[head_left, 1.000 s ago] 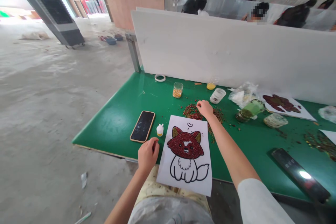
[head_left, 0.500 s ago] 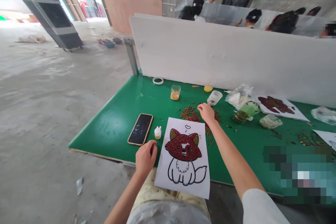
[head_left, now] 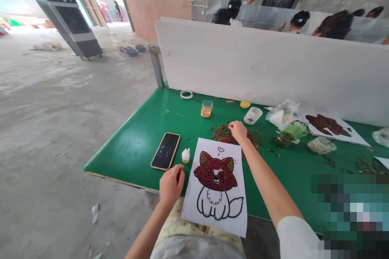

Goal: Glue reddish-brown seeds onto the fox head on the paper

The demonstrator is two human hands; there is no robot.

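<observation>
On the front of the table, and overhanging its edge, lies a white sheet with a fox drawing (head_left: 216, 206). The fox's head is filled with dark red grains and its inner ears with greenish ones. Beyond the sheet is a loose pile of red and green seeds (head_left: 223, 134). My right hand (head_left: 239, 131) is over this pile with its fingertips pinched together; anything between them is too small to see. My left hand (head_left: 172, 183) rests curled at the table edge, left of the sheet, with nothing visible in it. Near it stands a small white glue bottle (head_left: 186, 156).
A phone (head_left: 165, 151) lies left of the bottle. Toward the white divider (head_left: 243, 60) stand a cup of yellow kernels (head_left: 206, 109), a clear cup (head_left: 253, 116) and a tape roll (head_left: 186, 94). Rightward are a green-tinted container (head_left: 290, 133) and another seed picture (head_left: 358, 139). People sit behind the divider.
The whole view has shifted slightly, so things appear a little to the right and lower. My right hand stays pinched at the seed pile, slightly left relative to it. My left hand keeps its curl.
</observation>
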